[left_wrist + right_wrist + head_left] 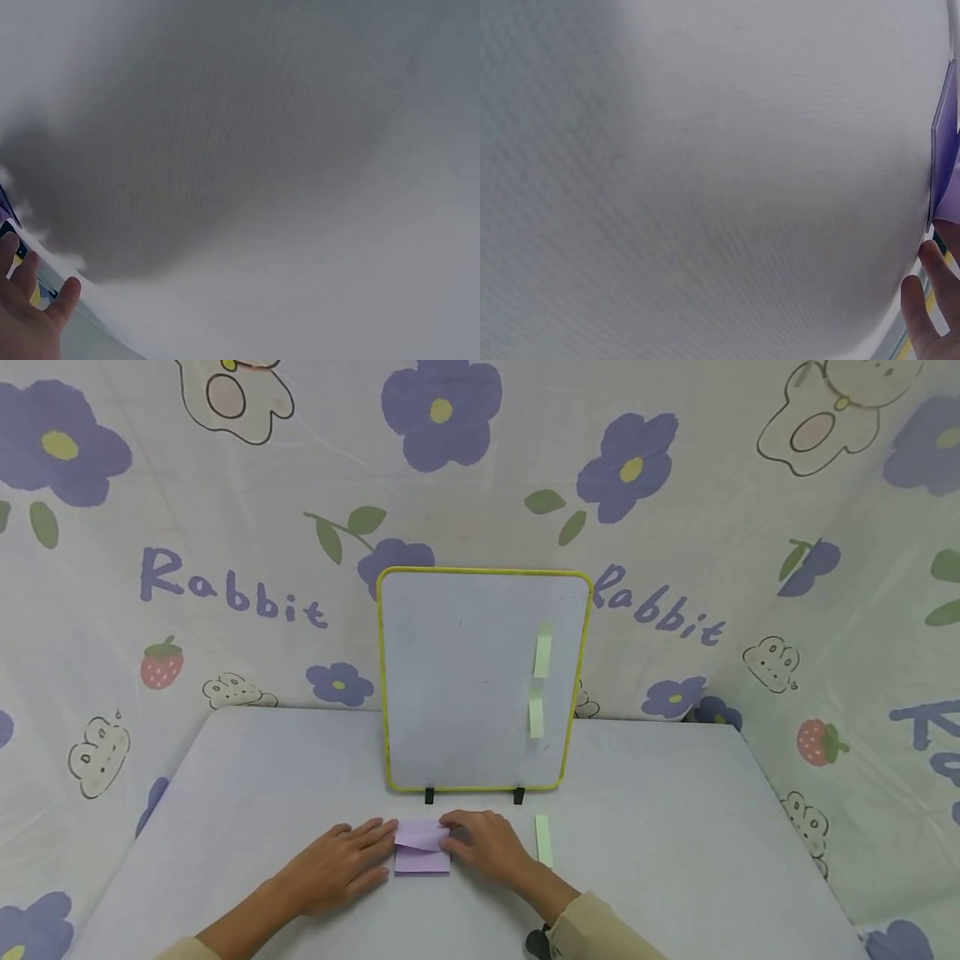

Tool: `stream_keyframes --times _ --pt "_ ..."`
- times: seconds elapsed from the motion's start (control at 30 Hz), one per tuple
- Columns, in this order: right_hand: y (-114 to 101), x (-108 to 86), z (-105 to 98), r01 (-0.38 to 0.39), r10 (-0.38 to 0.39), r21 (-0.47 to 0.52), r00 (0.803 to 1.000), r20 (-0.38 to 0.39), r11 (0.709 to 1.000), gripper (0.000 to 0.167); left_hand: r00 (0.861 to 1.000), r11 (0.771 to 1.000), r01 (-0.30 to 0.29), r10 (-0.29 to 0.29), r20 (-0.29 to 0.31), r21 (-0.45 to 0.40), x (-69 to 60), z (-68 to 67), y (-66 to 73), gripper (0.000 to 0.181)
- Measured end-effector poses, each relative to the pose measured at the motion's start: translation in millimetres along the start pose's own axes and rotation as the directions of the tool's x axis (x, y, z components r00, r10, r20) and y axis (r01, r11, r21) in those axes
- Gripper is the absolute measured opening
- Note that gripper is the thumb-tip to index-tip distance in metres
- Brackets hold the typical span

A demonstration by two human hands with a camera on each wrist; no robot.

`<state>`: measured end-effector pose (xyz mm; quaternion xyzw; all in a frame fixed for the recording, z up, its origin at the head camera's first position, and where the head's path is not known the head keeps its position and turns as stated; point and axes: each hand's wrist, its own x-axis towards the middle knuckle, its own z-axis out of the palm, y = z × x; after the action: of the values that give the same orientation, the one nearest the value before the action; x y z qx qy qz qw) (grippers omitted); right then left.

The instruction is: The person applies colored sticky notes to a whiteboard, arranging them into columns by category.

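A pad of purple sticky notes lies on the white table between the hands. Its top sheet is lifted, with the lower edge curling off the pad. My right hand pinches that sheet at its right edge with thumb and fingers. From the left, my left hand touches the pad's edge with extended fingertips. In the right wrist view, the purple pad shows at the right edge, beside the fingers. Only the left hand's fingers show at the lower left of the left wrist view.
A yellow-framed whiteboard stands behind the pad on black feet. Pale green strips stick to its right side. Another green strip lies on the table right of my right hand. A dark object sits by the right sleeve.
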<state>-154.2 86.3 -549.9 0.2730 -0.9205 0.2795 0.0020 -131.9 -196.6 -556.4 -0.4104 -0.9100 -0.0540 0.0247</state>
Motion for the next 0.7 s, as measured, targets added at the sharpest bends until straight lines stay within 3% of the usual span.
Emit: stream_keyframes --times 0.23,0.47,0.7 --pt "0.3 0.7 3.4 0.026 -0.025 0.013 0.999 -0.046 1.0 0.025 1.0 0.999 0.017 -0.016 0.011 -0.031 4.8 3.9 1.7 0.046" --pt "-2.0 1.3 7.7 0.049 -0.054 -0.069 0.996 -0.069 0.996 0.02 0.999 0.997 0.044 -0.043 0.017 -0.058 8.4 4.4 2.0 0.043" --pt "-2.4 2.7 6.7 -0.053 0.053 0.091 0.999 0.005 0.994 0.02 0.998 0.996 0.052 -0.054 -0.019 -0.071 9.4 4.0 4.0 0.04"
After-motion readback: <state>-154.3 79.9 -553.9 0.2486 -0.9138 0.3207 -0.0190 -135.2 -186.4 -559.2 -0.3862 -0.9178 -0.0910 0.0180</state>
